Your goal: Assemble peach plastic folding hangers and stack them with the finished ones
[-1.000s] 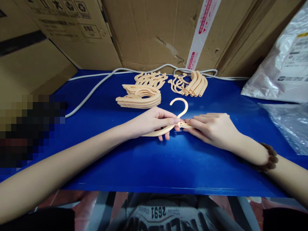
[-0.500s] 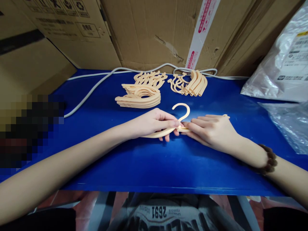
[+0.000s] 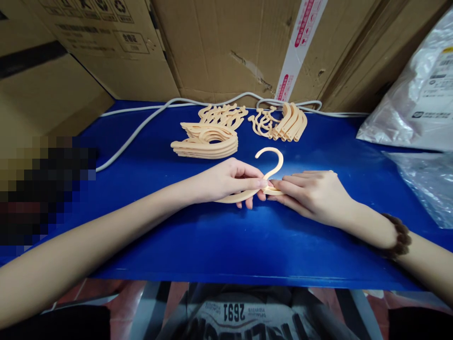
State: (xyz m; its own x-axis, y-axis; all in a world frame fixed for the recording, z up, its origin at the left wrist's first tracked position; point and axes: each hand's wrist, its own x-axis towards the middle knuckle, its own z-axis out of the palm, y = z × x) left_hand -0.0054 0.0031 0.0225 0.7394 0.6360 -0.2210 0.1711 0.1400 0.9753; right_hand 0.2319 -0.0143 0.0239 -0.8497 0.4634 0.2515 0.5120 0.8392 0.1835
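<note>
Between both hands, above the blue table, is a cream plastic clothes hanger (image 3: 279, 163) with its curved hook pointing up and away from me. My left hand (image 3: 235, 182) pinches it near the base of the hook, thumb on top; one hanger arm runs left beneath the palm. My right hand (image 3: 311, 193) is closed over the other hanger arm, and its fingers meet the left fingertips at the hanger's middle. Most of that right arm is hidden under the hand. Beyond the left hand lies a stack of cream hanger pieces (image 3: 208, 150).
Hook-shaped parts (image 3: 222, 114) lie behind the stack. Right of them are small curved parts (image 3: 261, 123) and a row of hanger arms (image 3: 292, 123). A white cable (image 3: 141, 127) crosses the blue table (image 3: 212, 250). Cardboard boxes (image 3: 219, 47) stand behind; plastic bags (image 3: 399, 118) lie right.
The hanger's hook has tilted slightly up and to the right. Both hands keep their hold on it, with the right hand turned a little. The view has shifted slightly.
</note>
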